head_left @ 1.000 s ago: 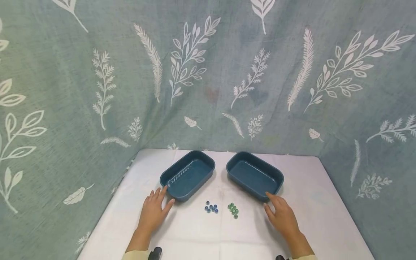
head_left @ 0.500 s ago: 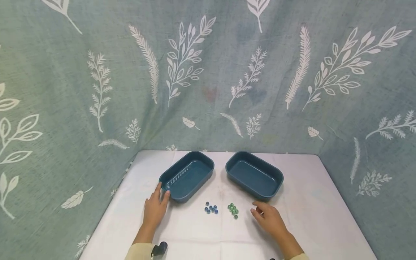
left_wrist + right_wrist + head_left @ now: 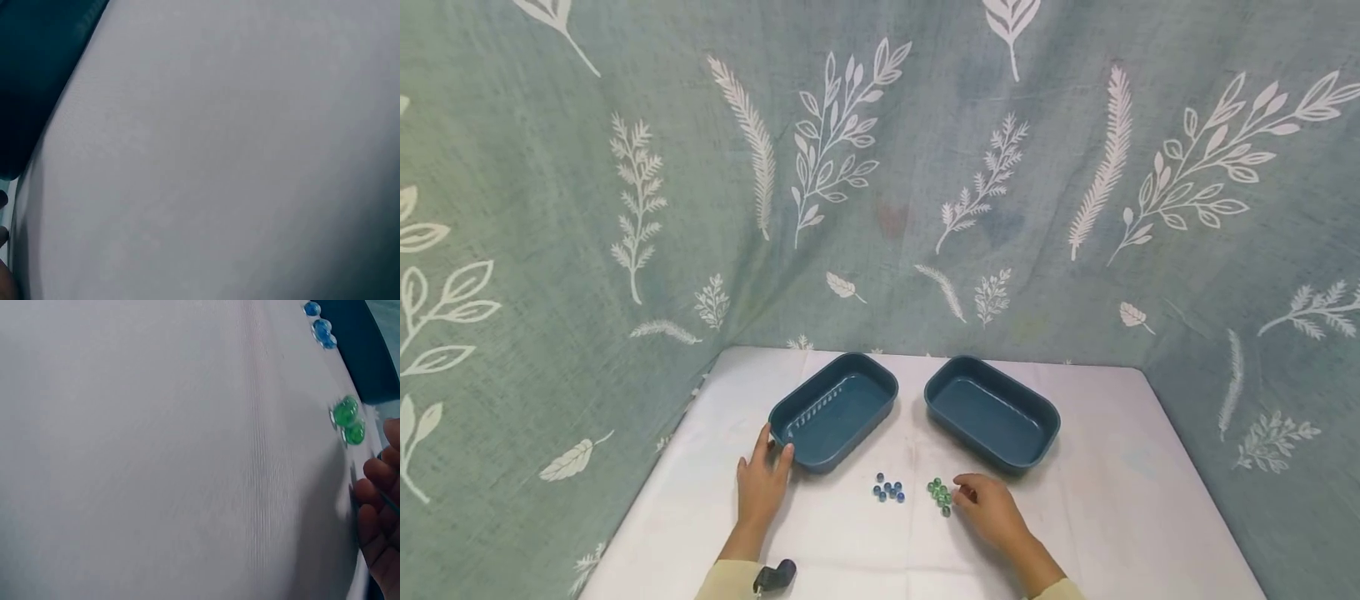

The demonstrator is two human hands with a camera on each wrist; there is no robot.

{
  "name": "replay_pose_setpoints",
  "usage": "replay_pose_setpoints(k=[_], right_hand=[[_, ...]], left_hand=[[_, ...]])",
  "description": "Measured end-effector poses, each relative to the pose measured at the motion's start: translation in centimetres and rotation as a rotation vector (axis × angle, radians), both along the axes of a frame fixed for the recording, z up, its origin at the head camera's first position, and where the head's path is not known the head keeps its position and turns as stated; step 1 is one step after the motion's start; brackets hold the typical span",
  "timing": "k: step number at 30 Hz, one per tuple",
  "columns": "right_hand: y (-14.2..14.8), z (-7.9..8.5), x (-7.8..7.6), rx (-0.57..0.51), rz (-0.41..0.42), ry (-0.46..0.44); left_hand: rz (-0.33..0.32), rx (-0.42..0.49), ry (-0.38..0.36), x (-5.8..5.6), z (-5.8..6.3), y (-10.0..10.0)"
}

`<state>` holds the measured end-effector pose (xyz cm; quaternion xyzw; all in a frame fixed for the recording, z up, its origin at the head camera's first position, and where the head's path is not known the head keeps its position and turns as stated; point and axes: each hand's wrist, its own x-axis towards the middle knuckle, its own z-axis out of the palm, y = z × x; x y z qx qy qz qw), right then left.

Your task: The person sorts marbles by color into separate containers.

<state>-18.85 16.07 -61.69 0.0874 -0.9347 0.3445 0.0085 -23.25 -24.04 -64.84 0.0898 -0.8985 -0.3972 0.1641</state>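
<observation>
On the white table, a loose cluster of small green marbles point(image 3: 943, 490) lies in front of the right blue tray. My right hand point(image 3: 992, 510) is just to their right, its fingers loosely bent and fingertips right beside them. In the right wrist view, the fingers point(image 3: 367, 492) hold nothing, near the green marbles point(image 3: 345, 412). My left hand point(image 3: 762, 492) is at the near left corner of the left blue tray point(image 3: 842, 417), fingertips at its rim. Between the hands, left of the green marbles, sit several blue marbles point(image 3: 887, 486).
The right blue tray point(image 3: 992, 417) stands angled behind the green marbles, with nothing inside. Both trays rest on a white cloth point(image 3: 1105, 467). A green-grey curtain point(image 3: 880, 208) with white leaf prints encloses the back and sides.
My right hand has moved left from the right tray's near edge to beside the green marbles. The left hand has shifted slightly along the left tray's corner. The marbles keep their arrangement.
</observation>
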Motion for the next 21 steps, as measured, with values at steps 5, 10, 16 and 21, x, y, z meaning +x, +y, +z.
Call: replay_pose_setpoints(k=[5,10,16,21], right_hand=[[-1.0,-0.4,-0.5,0.015,-0.048,-0.045],[-1.5,-0.6,-0.6,0.034,-0.073,-0.094],[-1.6,-0.7,-0.5,0.072,-0.036,-0.046],[-1.7,-0.6,-0.4,0.12,-0.023,-0.046]], left_hand=[[0.009,-0.037,0.05,0.2,-0.5,0.2],[0.009,-0.07,0.082,0.4,-0.4,0.5],[0.008,-0.103,0.104,0.2,-0.6,0.3],[-0.011,-0.109,0.096,0.1,-0.7,0.4]])
